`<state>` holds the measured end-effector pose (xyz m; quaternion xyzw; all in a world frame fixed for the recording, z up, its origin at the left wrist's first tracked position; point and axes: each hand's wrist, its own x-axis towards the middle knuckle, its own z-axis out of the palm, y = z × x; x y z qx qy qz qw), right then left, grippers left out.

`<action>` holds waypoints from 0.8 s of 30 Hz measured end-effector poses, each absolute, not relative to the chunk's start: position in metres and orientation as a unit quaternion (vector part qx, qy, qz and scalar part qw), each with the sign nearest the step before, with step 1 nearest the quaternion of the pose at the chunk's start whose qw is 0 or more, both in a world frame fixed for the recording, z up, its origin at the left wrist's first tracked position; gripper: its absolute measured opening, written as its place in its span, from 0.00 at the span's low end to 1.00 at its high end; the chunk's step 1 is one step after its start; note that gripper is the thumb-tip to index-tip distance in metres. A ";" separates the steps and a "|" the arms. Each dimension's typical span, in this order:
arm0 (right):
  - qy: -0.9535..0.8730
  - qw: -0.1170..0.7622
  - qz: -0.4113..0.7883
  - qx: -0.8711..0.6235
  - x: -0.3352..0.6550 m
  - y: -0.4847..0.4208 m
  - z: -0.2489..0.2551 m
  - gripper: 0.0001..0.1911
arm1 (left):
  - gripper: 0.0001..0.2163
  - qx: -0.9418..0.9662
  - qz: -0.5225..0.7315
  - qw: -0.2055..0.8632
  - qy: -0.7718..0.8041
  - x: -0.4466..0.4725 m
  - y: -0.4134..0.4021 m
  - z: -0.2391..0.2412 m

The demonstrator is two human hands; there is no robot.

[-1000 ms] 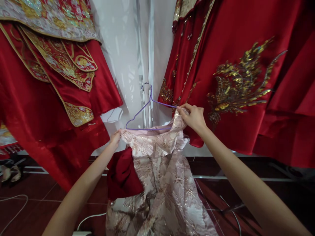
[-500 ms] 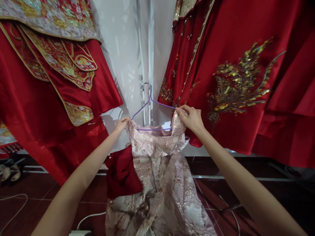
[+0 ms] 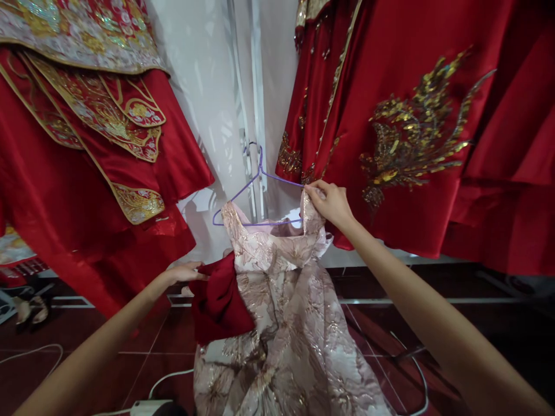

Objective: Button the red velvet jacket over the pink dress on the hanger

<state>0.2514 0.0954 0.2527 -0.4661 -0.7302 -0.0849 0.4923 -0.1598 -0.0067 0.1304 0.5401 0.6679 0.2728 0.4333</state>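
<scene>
A pale pink dress [image 3: 290, 312] with a shiny gold-toned floral pattern hangs on a purple hanger [image 3: 245, 190]. My right hand [image 3: 332, 202] pinches the dress's right shoulder strap at the hanger's arm. The left strap sits on the hanger with its tip poking out beyond. A dark red cloth [image 3: 223, 303] hangs at the left side of the dress's bodice. My left hand [image 3: 186, 271] is at the upper left corner of this cloth, fingers stretched out and touching it; the fingertips are partly hidden.
Red embroidered gowns hang on the left [image 3: 182, 144] and right [image 3: 399, 202]. White rack poles [image 3: 259, 104] stand behind the hanger. Shoes [image 3: 32, 309] are at far left. A white power strip [image 3: 150, 407] and cables [image 3: 173, 374] lie on the dark red tiled floor.
My left hand has let go of the left strap and moved down to the red cloth. The hanger's left end now shows. My right hand keeps its hold on the right strap.
</scene>
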 end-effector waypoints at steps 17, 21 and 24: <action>-0.737 0.480 -0.069 -0.471 0.251 0.093 0.253 0.17 | 0.09 0.519 0.508 0.024 0.687 -0.113 0.105 0.255; -0.724 0.489 -0.086 -0.478 0.241 0.078 0.253 0.16 | 0.08 0.596 0.524 -0.059 0.606 -0.063 0.097 0.288; -0.714 0.489 -0.106 -0.490 0.231 0.064 0.248 0.16 | 0.08 0.661 0.535 -0.063 0.522 -0.016 0.081 0.302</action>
